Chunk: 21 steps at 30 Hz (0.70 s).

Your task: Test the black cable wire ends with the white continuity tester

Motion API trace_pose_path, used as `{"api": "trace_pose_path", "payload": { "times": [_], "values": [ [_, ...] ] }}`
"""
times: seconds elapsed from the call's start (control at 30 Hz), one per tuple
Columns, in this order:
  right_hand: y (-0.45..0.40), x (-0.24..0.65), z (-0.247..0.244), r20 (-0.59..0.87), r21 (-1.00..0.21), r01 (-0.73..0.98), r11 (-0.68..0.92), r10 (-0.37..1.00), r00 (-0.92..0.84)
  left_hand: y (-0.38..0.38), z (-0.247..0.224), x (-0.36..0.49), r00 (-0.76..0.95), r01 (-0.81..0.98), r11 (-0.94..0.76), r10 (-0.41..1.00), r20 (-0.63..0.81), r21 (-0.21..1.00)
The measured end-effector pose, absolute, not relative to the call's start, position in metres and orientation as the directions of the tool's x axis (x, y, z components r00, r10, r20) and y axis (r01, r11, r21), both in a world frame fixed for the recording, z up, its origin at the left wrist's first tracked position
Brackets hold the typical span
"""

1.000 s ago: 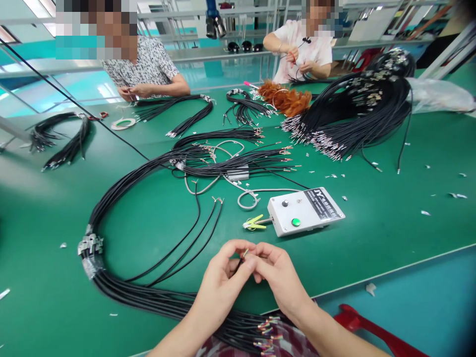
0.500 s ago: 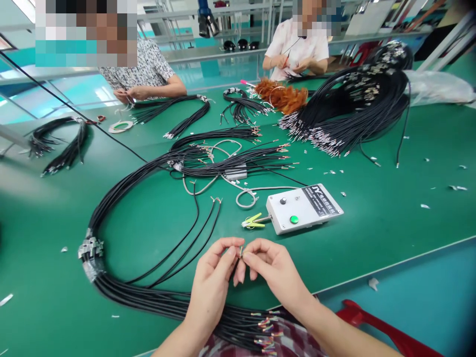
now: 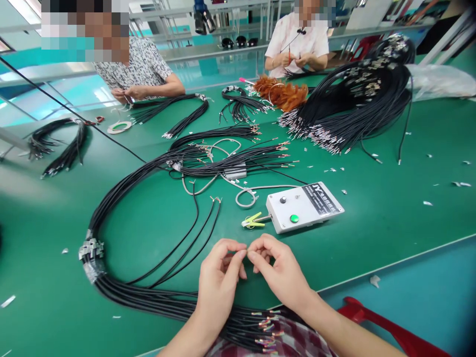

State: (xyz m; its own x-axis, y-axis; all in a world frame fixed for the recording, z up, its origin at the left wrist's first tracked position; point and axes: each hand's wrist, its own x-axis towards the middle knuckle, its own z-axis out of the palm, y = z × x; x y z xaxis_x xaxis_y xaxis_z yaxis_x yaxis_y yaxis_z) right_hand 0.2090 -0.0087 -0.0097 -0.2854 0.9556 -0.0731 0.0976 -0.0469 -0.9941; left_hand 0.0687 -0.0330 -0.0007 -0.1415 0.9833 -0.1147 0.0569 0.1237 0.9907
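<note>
My left hand is closed in a pinch on a black cable's end, which its fingers now mostly hide. My right hand pinches at the same spot, thumb and forefinger meeting the left fingertips; the thin wires there barely show. Under my left wrist runs a bundle of black cables, its ends with coloured wires lying by my lap. Just beyond my hands stands a light grey box with a knob, a green button and a yellow-green clip at its front.
Three loose black cables curve out left of my hands. More cable bundles lie mid-table, with a large heap at the back right. Two people work across the table. A red chair part is at the lower right.
My hands have shifted slightly right and their fingertips have come together. The cable end and bare wires, visible between them before, are now mostly hidden.
</note>
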Motion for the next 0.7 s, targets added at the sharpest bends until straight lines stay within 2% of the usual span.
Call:
{"api": "trace_pose_path", "payload": {
  "times": [0.07, 0.13, 0.3, 0.47, 0.53, 0.6, 0.7],
  "values": [
    [-0.008, 0.211, -0.011, -0.032, -0.985, 0.173, 0.016, 0.961, -0.275, -0.035, -0.006, 0.068, -0.147, 0.199, 0.022, 0.989, 0.007, 0.98],
    [-0.008, 0.213, -0.013, 0.005, -0.968, 0.242, 0.071, 0.965, -0.262, -0.036, -0.01, 0.068, -0.133, 0.287, -0.021, 0.989, 0.062, 0.958],
    [-0.007, 0.214, -0.016, 0.083, -0.927, 0.336, 0.169, 0.963, -0.256, -0.031, -0.012, 0.066, -0.088, 0.381, 0.015, 0.996, 0.021, 0.924],
    [-0.006, 0.217, -0.016, 0.129, -0.895, 0.386, 0.223, 0.959, -0.253, -0.025, -0.009, 0.063, -0.03, 0.447, -0.136, 0.986, 0.167, 0.884],
    [-0.004, 0.221, -0.013, 0.151, -0.861, 0.44, 0.257, 0.954, -0.261, -0.022, -0.008, 0.061, -0.023, 0.438, -0.127, 0.988, 0.152, 0.89],
    [0.0, 0.225, -0.007, 0.211, -0.772, 0.536, 0.342, 0.933, -0.291, -0.018, -0.007, 0.06, -0.026, 0.409, -0.068, 0.996, 0.086, 0.91],
    [0.007, 0.228, 0.003, 0.337, -0.497, 0.692, 0.524, 0.851, -0.402, -0.014, -0.006, 0.058, -0.009, 0.366, -0.01, 1.0, 0.014, 0.931]
  ]
}}
